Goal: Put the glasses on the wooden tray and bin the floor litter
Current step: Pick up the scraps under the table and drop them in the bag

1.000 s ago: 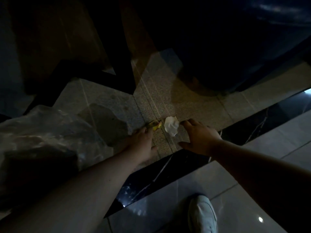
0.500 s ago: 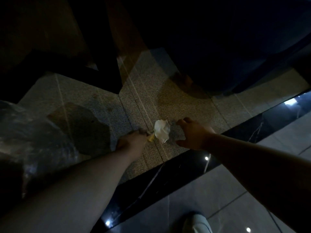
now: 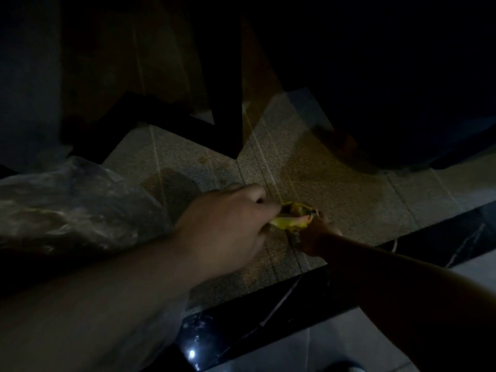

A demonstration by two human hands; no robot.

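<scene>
Here both hands (image 3: 230, 221) (image 3: 316, 234) pinch yellow litter (image 3: 291, 220) between them.

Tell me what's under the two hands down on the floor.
Between the left hand and right hand a yellow scrap shows, over speckled floor tile. The fingers cover the rest of it; nothing white shows.

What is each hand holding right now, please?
Left hand: closed on the yellow litter.
Right hand: closed, touching the same litter; whether it also holds anything else cannot be told.
</scene>
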